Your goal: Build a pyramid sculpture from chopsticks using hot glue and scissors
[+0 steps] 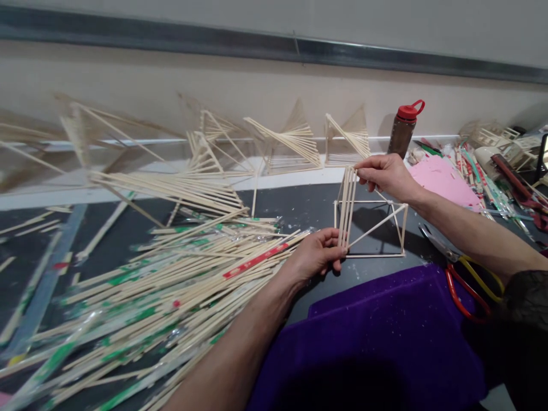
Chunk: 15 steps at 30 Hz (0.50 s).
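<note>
A small open frame of thin wooden sticks [371, 233] stands on the dark tabletop between my hands. Several upright sticks [347, 205] run side by side along its left end. My left hand [319, 251] pinches the bottom of these uprights, at the frame's near left corner. At their top end, my right hand [387, 176] pinches the tips between thumb and fingers. A diagonal stick slopes from the lower left corner up to the frame's right end. My fingertips partly hide both ends of the uprights.
Loose chopsticks and wrappers [180, 285] cover the left side. Finished stick structures [291, 140] line the wall. Scissors [460, 268] lie at right beside a purple cloth [377, 337]. A bottle [402, 130], pink sheet [445, 180] and clutter stand behind. A ruler [51, 274] lies far left.
</note>
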Tool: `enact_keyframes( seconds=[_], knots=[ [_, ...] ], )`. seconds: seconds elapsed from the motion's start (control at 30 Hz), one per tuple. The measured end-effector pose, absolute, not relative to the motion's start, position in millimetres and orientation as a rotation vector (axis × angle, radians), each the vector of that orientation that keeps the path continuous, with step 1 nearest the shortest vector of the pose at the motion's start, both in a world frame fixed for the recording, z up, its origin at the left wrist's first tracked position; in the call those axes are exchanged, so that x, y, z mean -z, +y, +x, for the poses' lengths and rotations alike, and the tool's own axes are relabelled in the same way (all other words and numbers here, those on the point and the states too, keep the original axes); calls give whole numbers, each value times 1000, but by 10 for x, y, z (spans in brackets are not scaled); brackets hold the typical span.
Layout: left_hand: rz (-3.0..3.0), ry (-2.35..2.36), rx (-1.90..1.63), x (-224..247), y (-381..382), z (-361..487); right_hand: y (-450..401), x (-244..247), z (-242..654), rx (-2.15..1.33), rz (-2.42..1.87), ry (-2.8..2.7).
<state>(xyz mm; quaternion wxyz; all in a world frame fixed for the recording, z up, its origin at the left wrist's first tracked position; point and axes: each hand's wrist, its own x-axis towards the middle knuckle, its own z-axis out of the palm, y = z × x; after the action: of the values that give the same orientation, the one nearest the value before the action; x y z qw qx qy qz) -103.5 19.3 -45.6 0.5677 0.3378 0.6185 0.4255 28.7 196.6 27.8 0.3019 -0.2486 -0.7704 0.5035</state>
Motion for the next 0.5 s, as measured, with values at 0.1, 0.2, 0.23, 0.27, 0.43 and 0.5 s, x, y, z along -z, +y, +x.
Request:
enact_keyframes(
  seconds=[0.1,0.2,0.23,0.27,0.43,0.5],
  knots=[
    [807,1456,-993,455,183,-1039,1972,-272,291,-1356,-643,-2038],
    [821,1452,-997,452,177,-1040,1963,-286,293,-1372,-658,-2032],
    [822,1451,-998,451,176,-1040,1959,-291,292,-1377,-663,-2030],
    [822,1449,-999,450,175,-1040,1955,-295,290,-1379,-666,-2028],
    [806,1452,-996,452,178,-1045,1959,-280,281,-1362,-652,-2037],
    [804,1448,-997,462,182,-1051,1967,-264,281,-1342,-643,-2048]
  ],
)
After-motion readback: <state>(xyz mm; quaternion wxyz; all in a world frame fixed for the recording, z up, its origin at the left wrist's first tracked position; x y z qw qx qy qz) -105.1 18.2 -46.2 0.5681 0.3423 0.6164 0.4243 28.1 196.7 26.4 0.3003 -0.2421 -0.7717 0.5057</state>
